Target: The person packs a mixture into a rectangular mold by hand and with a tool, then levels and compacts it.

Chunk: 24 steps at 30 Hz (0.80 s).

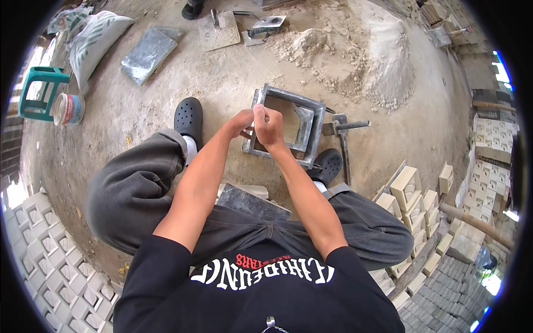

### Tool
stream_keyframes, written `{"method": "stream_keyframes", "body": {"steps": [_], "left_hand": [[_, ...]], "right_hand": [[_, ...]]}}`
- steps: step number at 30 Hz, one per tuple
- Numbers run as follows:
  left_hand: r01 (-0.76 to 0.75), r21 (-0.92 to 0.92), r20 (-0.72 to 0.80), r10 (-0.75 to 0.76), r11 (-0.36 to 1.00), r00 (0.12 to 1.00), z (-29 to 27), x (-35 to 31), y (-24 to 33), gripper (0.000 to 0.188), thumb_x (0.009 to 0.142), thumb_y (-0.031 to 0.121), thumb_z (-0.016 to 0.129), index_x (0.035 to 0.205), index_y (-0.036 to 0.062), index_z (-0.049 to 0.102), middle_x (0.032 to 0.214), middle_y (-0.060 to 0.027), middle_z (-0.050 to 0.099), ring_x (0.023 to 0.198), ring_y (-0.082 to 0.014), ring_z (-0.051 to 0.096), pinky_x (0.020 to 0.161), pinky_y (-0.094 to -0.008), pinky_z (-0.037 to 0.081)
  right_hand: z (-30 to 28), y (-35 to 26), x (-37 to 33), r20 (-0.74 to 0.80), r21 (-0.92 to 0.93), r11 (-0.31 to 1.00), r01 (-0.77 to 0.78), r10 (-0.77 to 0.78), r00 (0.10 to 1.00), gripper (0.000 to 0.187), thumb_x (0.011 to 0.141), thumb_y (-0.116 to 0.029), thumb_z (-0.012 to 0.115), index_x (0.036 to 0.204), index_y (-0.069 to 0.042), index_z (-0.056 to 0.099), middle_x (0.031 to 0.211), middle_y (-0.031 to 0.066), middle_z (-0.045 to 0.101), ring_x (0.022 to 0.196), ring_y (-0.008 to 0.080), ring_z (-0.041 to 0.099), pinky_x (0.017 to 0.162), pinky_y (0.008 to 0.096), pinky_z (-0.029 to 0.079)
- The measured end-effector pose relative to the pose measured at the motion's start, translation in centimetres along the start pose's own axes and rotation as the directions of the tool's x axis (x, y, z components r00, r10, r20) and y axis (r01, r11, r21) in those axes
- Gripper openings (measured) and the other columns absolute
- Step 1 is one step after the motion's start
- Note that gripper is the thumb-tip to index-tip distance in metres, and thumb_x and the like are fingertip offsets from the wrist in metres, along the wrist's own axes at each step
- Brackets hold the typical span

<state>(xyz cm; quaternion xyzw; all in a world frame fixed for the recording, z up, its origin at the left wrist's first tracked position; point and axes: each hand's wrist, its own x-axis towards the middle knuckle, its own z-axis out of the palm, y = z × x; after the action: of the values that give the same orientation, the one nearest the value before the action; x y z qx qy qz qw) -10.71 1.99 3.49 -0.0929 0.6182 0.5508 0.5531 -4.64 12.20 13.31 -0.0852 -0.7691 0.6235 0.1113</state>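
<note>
A square grey metal mould (314, 133) stands on the dirt floor between my feet, with a pale inner shape showing inside it. My left hand (242, 123) is at the mould's left wall, its fingers curled in against the edge. Just beside it, over the same wall, my right hand (269, 127) is closed in a fist. Whatever the right fist holds, if anything, is hidden. Right of the mould lies a hammer (343, 139) with a metal head and a long dark handle.
Behind the mould rises a heap of pale powder (388, 61). Trowels (269, 23) and a flat board (219, 32) lie at the far side. Grey plates (149, 53), a sack (97, 41), a green stool (41, 89) and a bucket (69, 109) are left. Cast blocks (408, 186) stand right.
</note>
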Motion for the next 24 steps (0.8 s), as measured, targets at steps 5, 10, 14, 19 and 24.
{"method": "stream_keyframes", "body": {"steps": [5, 10, 14, 19, 24], "left_hand": [[-0.022, -0.043, 0.043, 0.024, 0.999, 0.999, -0.9, 1.9, -1.6, 0.065, 0.087, 0.068, 0.04, 0.114, 0.012, 0.059, 0.122, -0.0074, 0.053, 0.102, -0.0272, 0.054, 0.08, -0.0495, 0.049], [-0.172, -0.047, 0.057, 0.175, 0.984, 0.983, -3.2, 3.4, -4.0, 0.069, 0.086, 0.069, 0.041, 0.117, 0.0101, 0.057, 0.127, -0.0109, 0.051, 0.103, -0.0301, 0.054, 0.082, -0.0513, 0.049], [0.029, -0.053, 0.019, -0.028, 0.998, 0.999, -0.2, 0.9, -0.5, 0.076, 0.085, 0.069, 0.044, 0.129, 0.0077, 0.049, 0.141, -0.0143, 0.038, 0.114, -0.0363, 0.047, 0.085, -0.0536, 0.048], [0.034, -0.004, -0.031, -0.034, 0.999, 0.999, -0.6, -0.6, -0.4, 0.079, 0.086, 0.068, 0.043, 0.137, 0.009, 0.04, 0.143, -0.0143, 0.035, 0.116, -0.037, 0.046, 0.085, -0.0538, 0.049], [0.029, -0.001, -0.076, -0.029, 1.0, 0.997, 0.3, -1.3, 0.4, 0.08, 0.086, 0.068, 0.043, 0.141, 0.0095, 0.036, 0.143, -0.014, 0.035, 0.117, -0.0372, 0.045, 0.084, -0.0531, 0.049]], "right_hand": [[0.8, -1.2, -1.8, 0.027, -0.041, 0.999, -0.006, 0.007, 1.0, 0.039, 0.092, -0.021, 0.046, 0.064, 0.005, 0.054, 0.051, 0.0128, 0.048, 0.049, 0.0173, 0.047, 0.048, 0.0338, 0.037], [1.5, -3.7, -1.2, 0.117, -0.023, 0.995, -0.098, 0.1, 0.988, 0.041, 0.093, -0.024, 0.046, 0.065, 0.005, 0.054, 0.051, 0.0075, 0.046, 0.052, 0.0105, 0.043, 0.048, 0.0317, 0.035], [-0.2, -1.9, -3.1, 0.067, 0.009, 0.999, -0.04, 0.039, 0.997, 0.042, 0.093, -0.024, 0.046, 0.062, 0.003, 0.052, 0.051, 0.0041, 0.047, 0.051, 0.0103, 0.043, 0.048, 0.0312, 0.035], [-0.8, -3.8, -2.9, 0.091, 0.117, 0.976, -0.186, 0.176, 0.98, 0.044, 0.094, -0.023, 0.046, 0.055, -0.003, 0.047, 0.05, -0.0015, 0.044, 0.049, 0.0079, 0.038, 0.046, 0.0282, 0.03], [-1.3, -0.3, -4.6, 0.132, -0.003, 0.998, -0.058, 0.057, 0.99, 0.045, 0.095, -0.024, 0.045, 0.054, -0.003, 0.045, 0.051, -0.0016, 0.043, 0.048, 0.0071, 0.038, 0.046, 0.0279, 0.03]]}}
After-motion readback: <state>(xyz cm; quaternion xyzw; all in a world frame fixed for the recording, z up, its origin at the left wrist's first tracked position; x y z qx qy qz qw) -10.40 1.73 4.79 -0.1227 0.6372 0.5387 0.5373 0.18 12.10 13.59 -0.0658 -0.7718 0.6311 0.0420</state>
